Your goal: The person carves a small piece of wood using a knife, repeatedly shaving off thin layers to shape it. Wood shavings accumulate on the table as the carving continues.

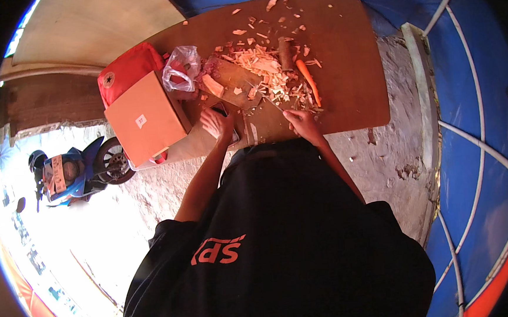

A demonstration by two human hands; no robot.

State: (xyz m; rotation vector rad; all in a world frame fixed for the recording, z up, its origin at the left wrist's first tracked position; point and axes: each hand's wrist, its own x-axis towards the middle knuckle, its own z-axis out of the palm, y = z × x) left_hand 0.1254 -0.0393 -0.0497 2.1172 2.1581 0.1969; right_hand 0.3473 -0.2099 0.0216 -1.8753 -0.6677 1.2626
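On the table [354, 69], my left hand [216, 123] rests over a dark phone-like object [233, 136], its fingers spread. My right hand [298, 121] is closed on a thin tool [275, 104] that points up and left toward pale wood shavings [259, 61]. These lie scattered over and around a flat board [240, 91]. Beyond the right hand are a long orange object [307, 78] and an upright-lying brown piece of wood [285, 53]. A pale wood chunk [213, 86] lies above my left hand.
At the table's left are an orange-brown box [145, 122], a red bag [130, 67] and a crumpled plastic bag [180, 66]. A blue motorbike [72, 171] stands on the floor to the left. White pipes [464, 132] run along blue sheeting at the right.
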